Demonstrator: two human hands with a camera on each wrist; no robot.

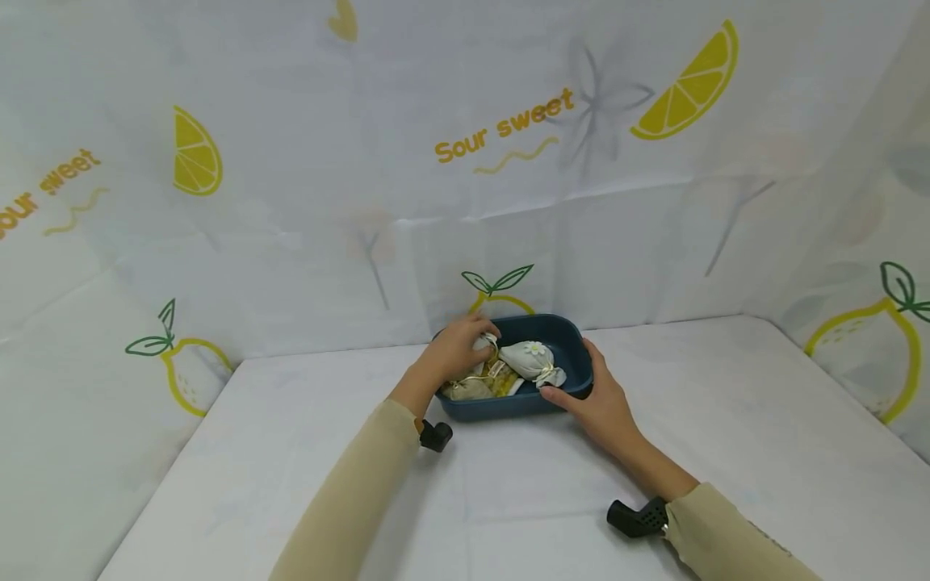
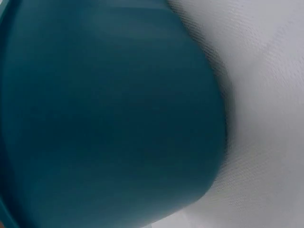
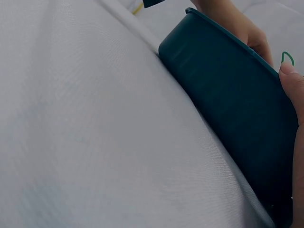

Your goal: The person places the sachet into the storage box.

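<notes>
A dark blue rectangular plastic bin (image 1: 483, 411) stands at the back of the table, its side wall filling much of the left wrist view. My left hand (image 1: 454, 349) reaches over its left end, with thumb and fingers around a white pouch (image 1: 487, 342), mostly hidden by the hand. My right hand (image 1: 605, 399) grips the bin's right end, thumb over the front rim and fingers along the side. Inside lie a white drawstring pouch with a small flower (image 1: 530, 360), a beige pouch (image 1: 468, 389) and a yellow patterned packet (image 1: 504, 381).
A white cloth covers the table (image 1: 291, 452). Behind the bin rises a white curtain (image 1: 305, 258) printed with lemons and words. Black wrist mounts (image 1: 639, 518) sit on both forearms, close over the table.
</notes>
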